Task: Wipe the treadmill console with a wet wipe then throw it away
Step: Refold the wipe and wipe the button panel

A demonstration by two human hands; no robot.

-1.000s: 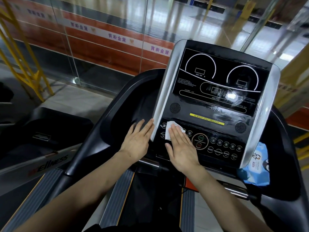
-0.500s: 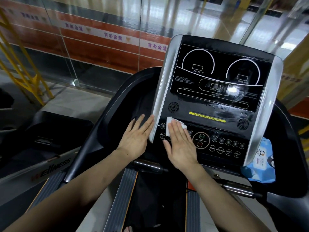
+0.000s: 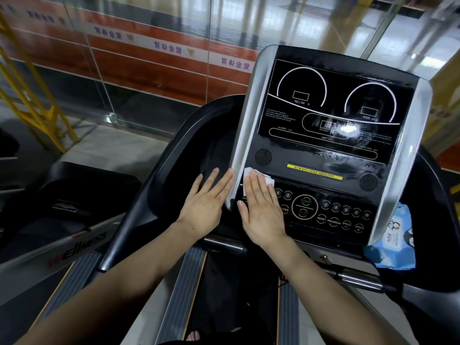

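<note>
Right hand (image 3: 263, 210), fingers flat, still presses the wet wipe (image 3: 258, 179) at the console's (image 3: 323, 145) lower-left corner; left hand (image 3: 206, 202), flat, remains beside the console's left edge.

Glossy black console (image 3: 323, 135), brushed-metal-looking side trim (image 3: 249, 120), soft, prob. cloth-like wipe (image 3: 268, 180)

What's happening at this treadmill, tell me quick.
A person is wiping the treadmill console down. The right hand presses a white wet wipe flat against the left end of the button panel, beside the START button. The left hand rests flat, fingers straight, on the black housing next to the console's silver edge. Wet streaks show on the display. A blue pack of wipes sits in the right side tray. The wipe is not thrown away yet.
</note>
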